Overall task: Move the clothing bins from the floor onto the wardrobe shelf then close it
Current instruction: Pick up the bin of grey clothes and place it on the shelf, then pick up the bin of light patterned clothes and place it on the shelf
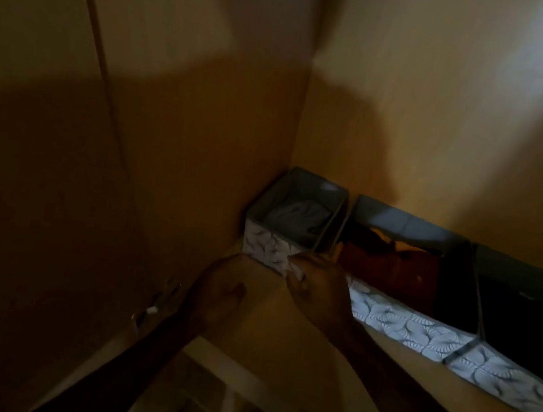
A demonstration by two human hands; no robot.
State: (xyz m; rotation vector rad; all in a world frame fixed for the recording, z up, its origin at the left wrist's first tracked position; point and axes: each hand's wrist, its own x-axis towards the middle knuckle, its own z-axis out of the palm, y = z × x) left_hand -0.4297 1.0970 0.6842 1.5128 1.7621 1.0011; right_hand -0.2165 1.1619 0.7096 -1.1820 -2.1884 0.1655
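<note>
Already the small bin is set in the shelf's back-left corner, its long axis running toward the back wall (grey cloth inside). Its front corner is pinched by the right hand; the left hand hangs loosely curled, holding nothing. Release, then closing the door, is called for.

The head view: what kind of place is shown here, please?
Most likely the inside of a wardrobe: brown panels meet in a corner, and patterned fabric bins holding folded clothes sit in a row on a shelf.
</note>
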